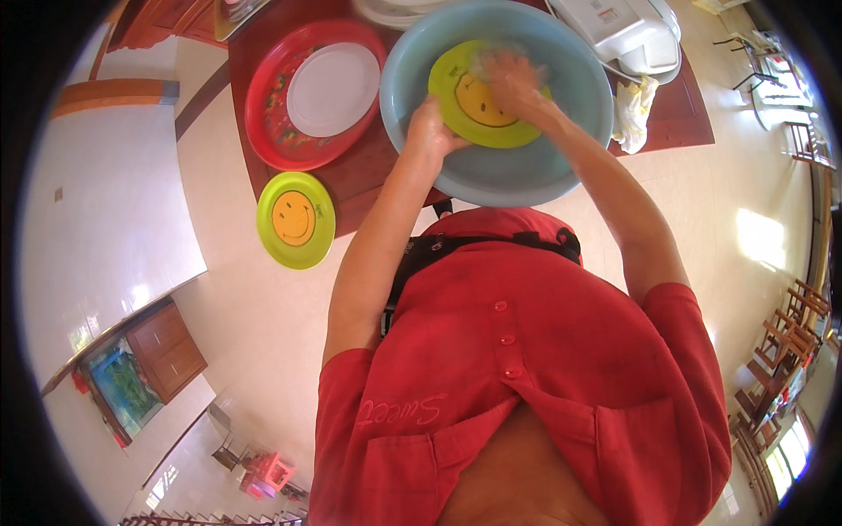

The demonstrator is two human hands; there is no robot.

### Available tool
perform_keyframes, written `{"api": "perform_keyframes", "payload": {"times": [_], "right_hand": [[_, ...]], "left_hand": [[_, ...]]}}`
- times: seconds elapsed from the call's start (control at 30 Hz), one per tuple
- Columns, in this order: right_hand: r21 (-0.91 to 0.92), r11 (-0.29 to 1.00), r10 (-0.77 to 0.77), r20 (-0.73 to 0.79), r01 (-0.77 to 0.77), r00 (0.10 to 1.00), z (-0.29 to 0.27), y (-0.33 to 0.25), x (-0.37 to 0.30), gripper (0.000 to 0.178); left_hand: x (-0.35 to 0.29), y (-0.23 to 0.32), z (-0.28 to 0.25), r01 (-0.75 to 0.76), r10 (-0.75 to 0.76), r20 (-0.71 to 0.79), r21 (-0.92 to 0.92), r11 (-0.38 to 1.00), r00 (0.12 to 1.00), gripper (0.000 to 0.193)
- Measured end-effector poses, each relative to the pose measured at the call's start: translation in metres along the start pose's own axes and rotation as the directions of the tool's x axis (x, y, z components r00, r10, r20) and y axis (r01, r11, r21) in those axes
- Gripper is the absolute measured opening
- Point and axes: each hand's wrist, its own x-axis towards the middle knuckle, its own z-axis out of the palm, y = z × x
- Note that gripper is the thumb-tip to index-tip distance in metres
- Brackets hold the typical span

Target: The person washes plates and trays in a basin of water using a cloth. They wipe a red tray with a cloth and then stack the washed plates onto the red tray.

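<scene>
— What's on your left, past the basin?

— A green plate with a yellow smiling face (pixel 296 219) lies at the table's near edge, well apart from my hands. Beside it, further in, a red tray (pixel 267 114) carries a white plate (pixel 333 88). I touch none of them.

— And your hands?

— Both are in the blue basin (pixel 500 171). My left hand (pixel 430 131) is clamped on the near-left rim of a second green smiley plate (pixel 469 110), fingers curled under its edge, holding it tilted up against the basin's inside. My right hand (pixel 510 81) is pressed on the plate's face toward its upper right, closed over something pale and foamy; it is too blurred to say whether that is a sponge, a cloth or just suds.

— Which way does the plate lie from your grip?

— Up and to the right of my left hand, directly under my right. It is round, so no long axis; its face slopes toward me. The left hand is the nearer one to my body.

— Further right?

— A crumpled pale cloth (pixel 633 110) lies just beside the basin, below a white appliance (pixel 627 31).
</scene>
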Motion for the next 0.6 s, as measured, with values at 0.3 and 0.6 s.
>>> {"api": "perform_keyframes", "payload": {"times": [0.3,0.6], "right_hand": [[0.144,0.803,-0.553,-0.178,0.578,0.814,-0.033,-0.038,-0.035,0.029],[0.353,0.929,-0.197,0.217,0.111,0.956,-0.053,0.007,-0.088,0.035]], "left_hand": [[0.003,-0.004,-0.013,-0.158,0.154,0.111,0.020,0.987,0.982,0.044],[0.000,-0.006,0.006,-0.433,0.464,-0.132,0.211,0.877,0.876,0.036]]}}
